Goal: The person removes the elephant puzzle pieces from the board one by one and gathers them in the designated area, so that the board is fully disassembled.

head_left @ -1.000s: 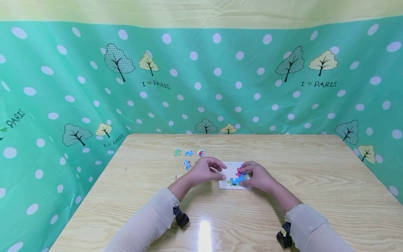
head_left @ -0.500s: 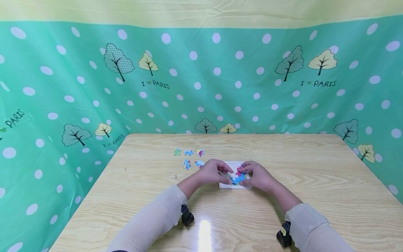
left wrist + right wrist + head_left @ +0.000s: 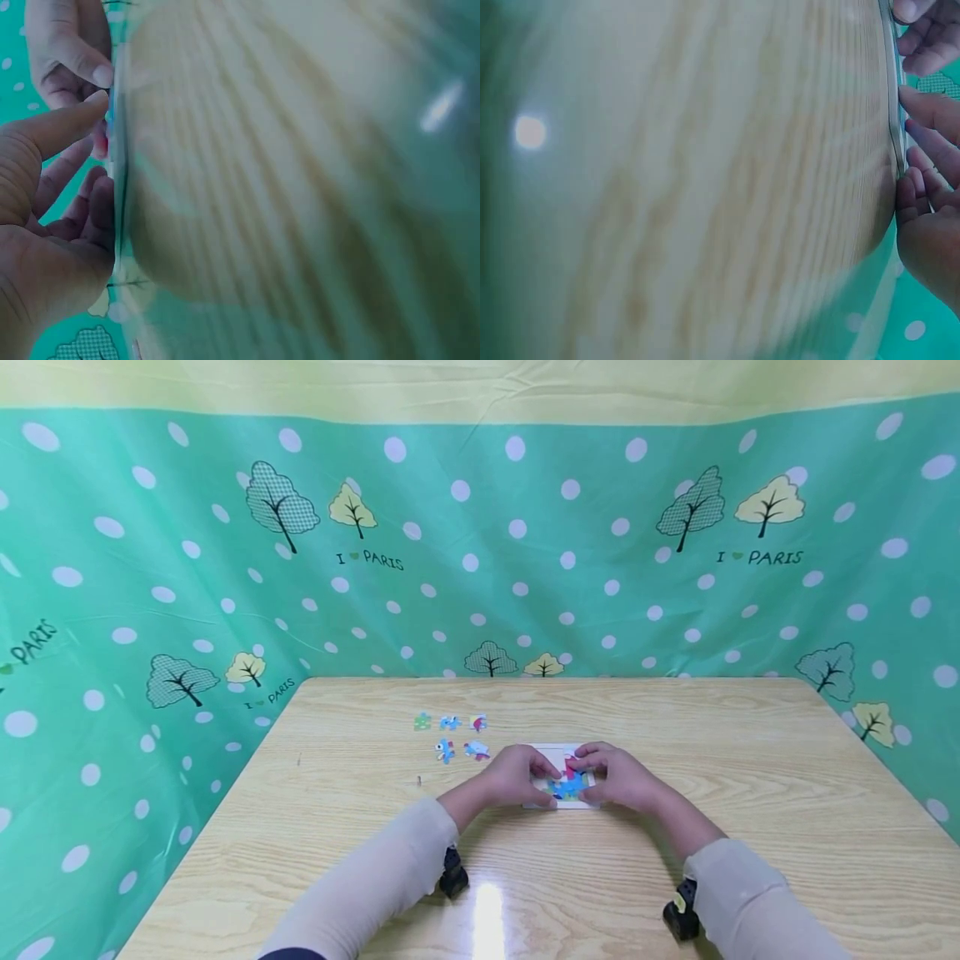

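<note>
A small white puzzle board (image 3: 553,748) lies on the table, with joined blue, green and red puzzle pieces (image 3: 572,787) on its right part. My left hand (image 3: 512,777) rests over the board's left side, its thumb at the front edge and its fingertips close to the pieces. From the right, my right hand (image 3: 622,781) touches the board with fingers at the red piece and thumb by the blue ones. In the left wrist view, the left thumb (image 3: 82,116) meets the board edge-on. The right wrist view shows the right fingers (image 3: 930,109) along the board's edge.
Several loose puzzle pieces lie left of the board, among them a green piece (image 3: 422,721), a yellow-and-red piece (image 3: 477,722) and a blue-and-white piece (image 3: 476,749). The wooden table (image 3: 712,735) ends at a green dotted curtain (image 3: 480,568).
My left hand has moved right and slightly towards me, from the board's left edge to the joined pieces, uncovering a loose blue-and-white piece. The right hand has stayed almost still.
</note>
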Tool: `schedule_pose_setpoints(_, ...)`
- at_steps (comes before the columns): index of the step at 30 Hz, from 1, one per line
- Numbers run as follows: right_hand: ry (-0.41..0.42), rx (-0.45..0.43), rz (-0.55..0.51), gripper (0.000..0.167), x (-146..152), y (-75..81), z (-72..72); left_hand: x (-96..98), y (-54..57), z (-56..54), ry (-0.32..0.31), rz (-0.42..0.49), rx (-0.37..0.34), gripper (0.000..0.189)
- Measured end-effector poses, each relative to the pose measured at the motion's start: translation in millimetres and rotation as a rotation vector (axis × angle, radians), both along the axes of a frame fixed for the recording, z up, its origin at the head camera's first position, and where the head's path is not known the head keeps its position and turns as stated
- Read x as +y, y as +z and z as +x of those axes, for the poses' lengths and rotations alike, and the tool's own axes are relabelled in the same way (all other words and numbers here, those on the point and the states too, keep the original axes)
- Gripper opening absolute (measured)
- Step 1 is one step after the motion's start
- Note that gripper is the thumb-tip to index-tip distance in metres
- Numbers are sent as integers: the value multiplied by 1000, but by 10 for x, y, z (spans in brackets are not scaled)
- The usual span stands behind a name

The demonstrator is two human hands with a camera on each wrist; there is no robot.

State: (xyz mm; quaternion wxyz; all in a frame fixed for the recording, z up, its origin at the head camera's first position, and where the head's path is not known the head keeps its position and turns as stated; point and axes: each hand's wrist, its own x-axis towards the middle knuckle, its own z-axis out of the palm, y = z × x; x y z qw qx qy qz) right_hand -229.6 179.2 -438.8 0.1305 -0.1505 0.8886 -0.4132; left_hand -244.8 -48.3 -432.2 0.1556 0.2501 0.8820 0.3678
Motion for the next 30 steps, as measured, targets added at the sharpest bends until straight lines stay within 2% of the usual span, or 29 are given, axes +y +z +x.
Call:
schedule_pose_setpoints(10, 31, 79, 66, 44, 33, 31, -29, -1, -5, -29, -5, -21, -11, 34)
schedule_pose_setpoints(22, 44, 74, 37, 45, 64, -9, -31, -13, -2, -55, -42, -67, -1, 27)
schedule_pose_setpoints(30, 47, 74, 33, 45, 67, -16, -33, -11, -28, -58, -36, -5, -11, 26)
